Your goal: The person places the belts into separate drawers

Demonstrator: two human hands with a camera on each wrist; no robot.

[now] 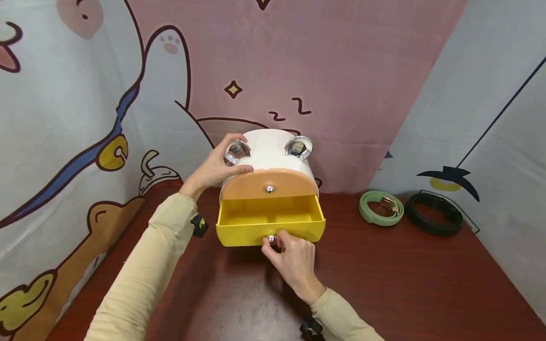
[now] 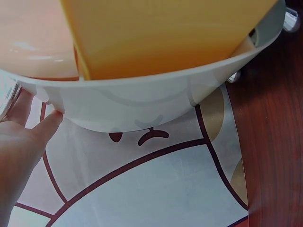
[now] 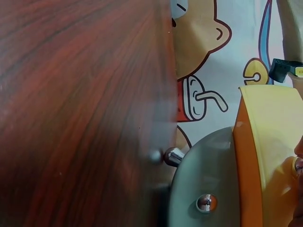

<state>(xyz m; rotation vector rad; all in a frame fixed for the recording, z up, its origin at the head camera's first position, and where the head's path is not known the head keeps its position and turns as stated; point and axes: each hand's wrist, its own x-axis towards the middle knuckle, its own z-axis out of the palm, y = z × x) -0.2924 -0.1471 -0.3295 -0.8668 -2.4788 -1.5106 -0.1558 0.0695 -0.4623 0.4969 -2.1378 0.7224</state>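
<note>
A small white storage box (image 1: pixel 269 144) with two silver dome eyes stands on the table, shown from its side in the left wrist view. My left hand (image 1: pixel 217 163) grips its upper left around one silver eye (image 1: pixel 239 149), thumb on the front edge. Below the peach upper drawer (image 1: pixel 243 185), which sits in the box, the yellow lower drawer (image 1: pixel 239 235) is pulled out with a bare inside. My right hand (image 1: pixel 295 263) pinches the round silver knob (image 1: pixel 271 238) on the yellow drawer's front. In the right wrist view only fingertips (image 3: pixel 298 149) show beside that knob.
A coiled green belt (image 1: pixel 366 208) with a gold buckle lies at the right back of the dark red wooden table (image 1: pixel 405 279). Next to it is a coiled black belt (image 1: pixel 443 230). A cartoon-printed cloth (image 1: pixel 341 71) hangs close behind the box.
</note>
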